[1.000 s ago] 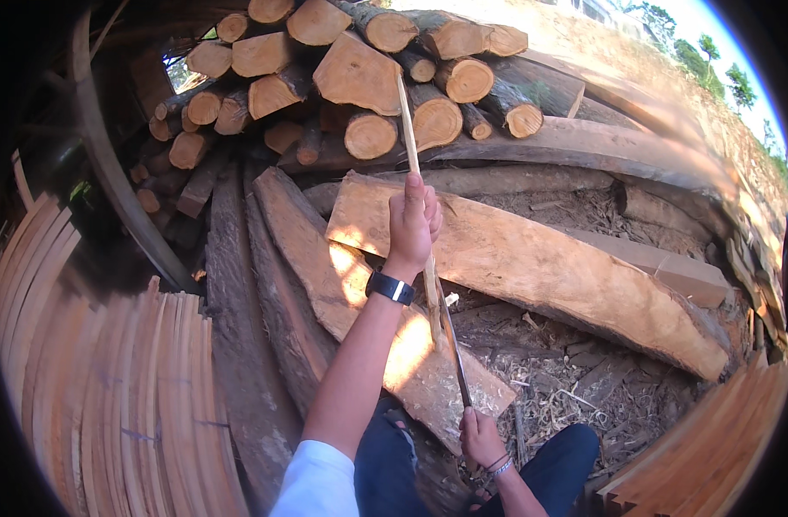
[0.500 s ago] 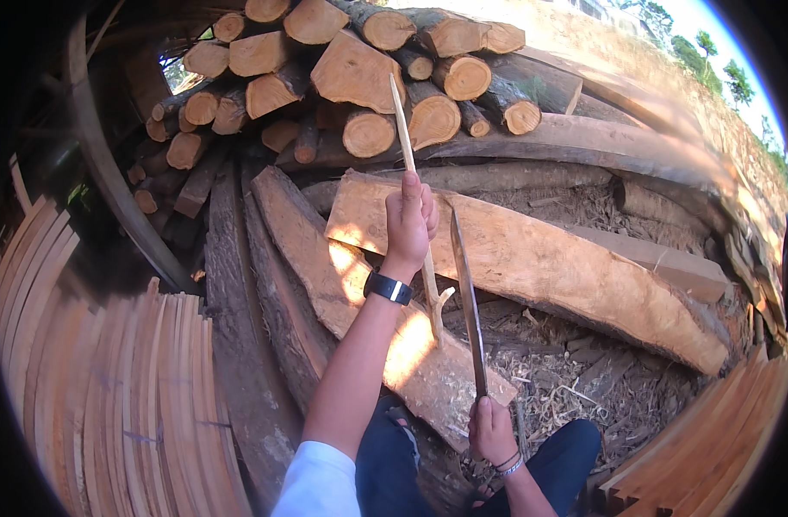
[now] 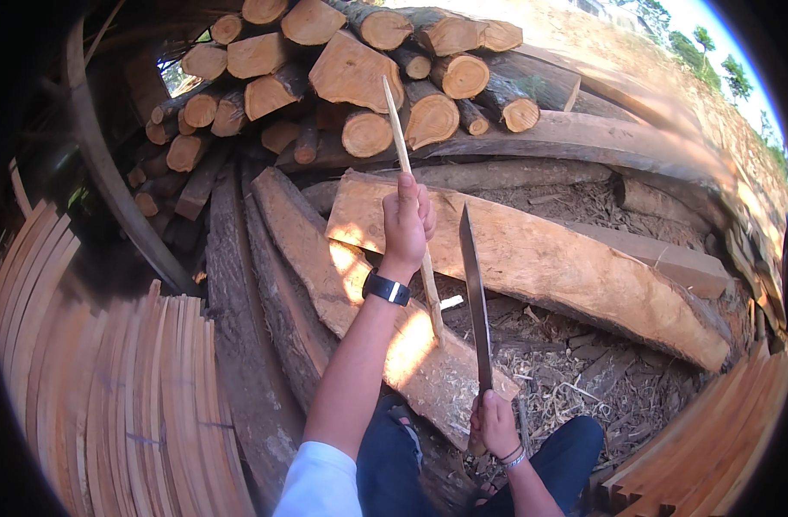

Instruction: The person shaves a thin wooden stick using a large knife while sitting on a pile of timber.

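My left hand point(image 3: 408, 222), with a dark band at its wrist, is closed around a pale, peeled wooden stick point(image 3: 395, 121). The stick stands nearly upright, narrows to a point at its top, and its lower end meets a sunlit wooden slab point(image 3: 450, 392). In my right hand point(image 3: 495, 424) is a machete point(image 3: 477, 302), held by its handle with the long dark blade pointing up and away. The blade is just right of the stick and apart from it. A small pale wood chip point(image 3: 451, 302) shows beside the stick.
A thick sawn plank point(image 3: 549, 258) lies crosswise on the right. Cut logs point(image 3: 432, 119) are piled at the back. Stacked boards point(image 3: 127, 388) fill the left, and more boards point(image 3: 704, 439) lie at lower right. Shavings point(image 3: 566, 388) cover the ground by my right knee.
The short side stub low on the stick has come off, and a pale chip now shows there. The machete has shifted slightly right and its blade has turned. My left hand stays nearly still.
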`<state>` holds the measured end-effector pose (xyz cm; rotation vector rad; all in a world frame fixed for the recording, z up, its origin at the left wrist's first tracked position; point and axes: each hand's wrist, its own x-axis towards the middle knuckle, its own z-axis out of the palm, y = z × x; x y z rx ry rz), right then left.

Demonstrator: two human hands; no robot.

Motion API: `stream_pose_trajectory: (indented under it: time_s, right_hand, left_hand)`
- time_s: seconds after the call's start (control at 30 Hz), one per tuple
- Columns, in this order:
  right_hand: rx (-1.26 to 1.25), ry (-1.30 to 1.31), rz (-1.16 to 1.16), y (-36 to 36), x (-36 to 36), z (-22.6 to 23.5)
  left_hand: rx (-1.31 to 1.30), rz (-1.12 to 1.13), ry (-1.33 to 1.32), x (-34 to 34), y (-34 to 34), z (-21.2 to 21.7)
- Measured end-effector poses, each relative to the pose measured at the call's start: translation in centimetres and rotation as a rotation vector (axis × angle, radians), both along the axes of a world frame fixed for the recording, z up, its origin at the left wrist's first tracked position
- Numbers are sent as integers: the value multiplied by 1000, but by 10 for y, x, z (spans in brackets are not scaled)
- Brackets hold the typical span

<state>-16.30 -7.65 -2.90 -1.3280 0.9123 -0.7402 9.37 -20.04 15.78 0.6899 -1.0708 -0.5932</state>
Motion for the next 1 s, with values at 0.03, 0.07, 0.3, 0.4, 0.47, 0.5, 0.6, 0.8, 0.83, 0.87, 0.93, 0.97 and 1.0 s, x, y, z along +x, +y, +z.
stream_pose_trajectory:
  time_s: [0.03, 0.07, 0.3, 0.4, 0.47, 0.5, 0.6, 0.8, 0.83, 0.87, 0.93, 0.97, 1.0]
  right_hand:
    - [-83, 175, 31, 4, 1, -14]
    - [-13, 233, 55, 5, -1, -36]
    - [164, 179, -42, 10, -32, -65]
    - [36, 123, -53, 7, -27, -32]
    - [-123, 240, -62, 2, -27, -32]
    - [-277, 344, -55, 0, -30, -34]
    - [-347, 399, -88, 10, -30, -44]
    - [-389, 249, 3, 14, -6, -42]
    - [-387, 269, 42, 11, -1, -41]
    - [-306, 182, 75, 8, 6, -43]
    - [-146, 6, 139, 6, 16, -44]
    - [-103, 23, 125, 8, 18, -40]
    - [-59, 41, 111, 11, 19, -35]
  left_hand:
    - [-8, -1, -7, -1, -1, 1]
    - [-13, -3, -11, -1, -2, 1]
    - [4, -28, 54, 25, 16, -6]
    - [-1, -117, 55, 31, 32, -10]
    - [9, -185, 69, 28, 47, -14]
    - [-18, -196, 50, 27, 55, -16]
    - [-67, -213, 9, 31, 73, -21]
    - [11, -202, 18, 24, 83, -22]
    - [11, -223, 6, 20, 82, -23]
    - [5, -236, -7, 17, 81, -23]
    - [9, -255, -34, 9, 80, -22]
    - [16, -251, -46, 7, 80, -23]
    - [24, -247, -57, 5, 80, -24]
